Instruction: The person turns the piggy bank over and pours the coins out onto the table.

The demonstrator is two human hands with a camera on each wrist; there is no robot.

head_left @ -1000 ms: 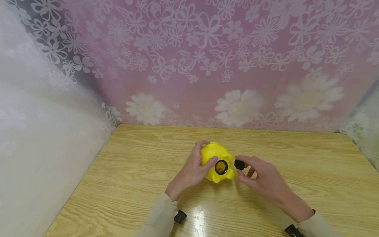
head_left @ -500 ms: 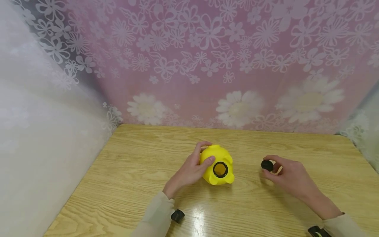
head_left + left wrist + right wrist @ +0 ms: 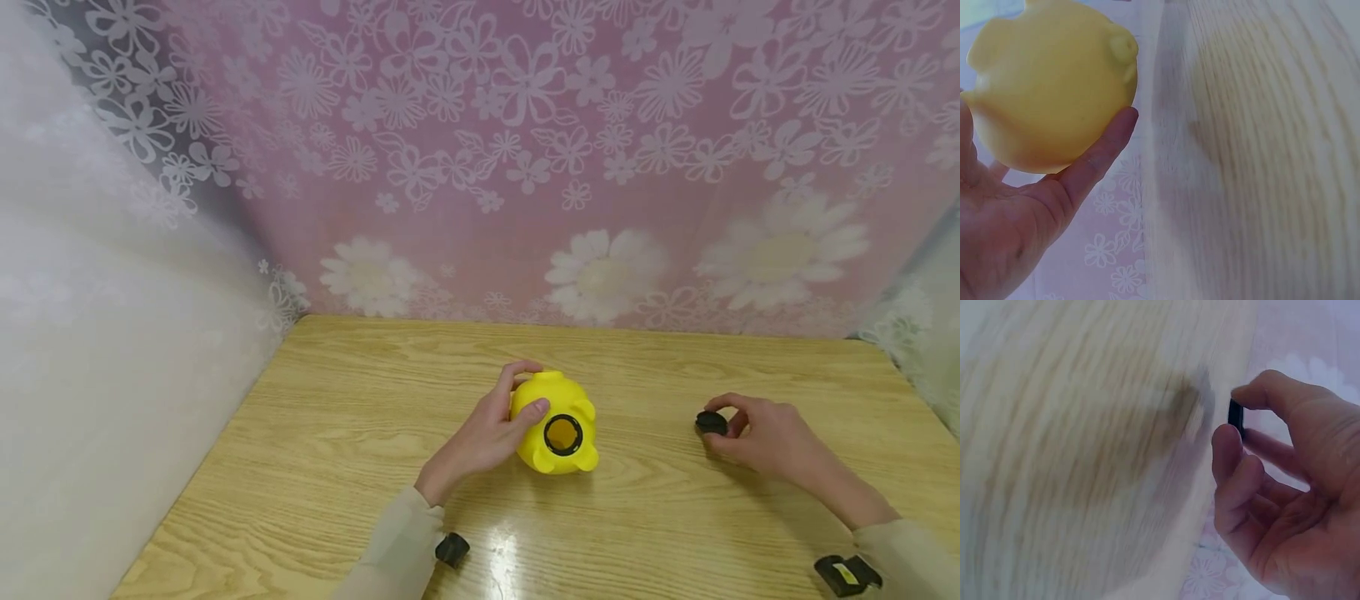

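Observation:
My left hand (image 3: 480,435) grips a round yellow piggy bank (image 3: 553,392) around its side, thumb across it. Its underside, with stubby feet and a round hole ringed in black (image 3: 562,454), faces the head camera. Filling the upper left of the left wrist view is the piggy bank's smooth body (image 3: 1054,81), resting against the palm and thumb. Off to the right, my right hand (image 3: 783,437) pinches a small round black plug (image 3: 711,422) between thumb and fingertips, just above the table. In the right wrist view, that plug (image 3: 1235,417) appears edge-on.
A wood-grain table (image 3: 360,400) lies under both hands. Behind it hangs a pink flowered curtain (image 3: 465,217), and a pale cloth (image 3: 135,333) borders the left side. Black straps, one at the left wrist (image 3: 452,550), sit on both sleeves.
My right hand has moved right, away from the piggy bank, carrying the black plug lower toward the table. The piggy bank has shifted and tilted slightly in my left hand.

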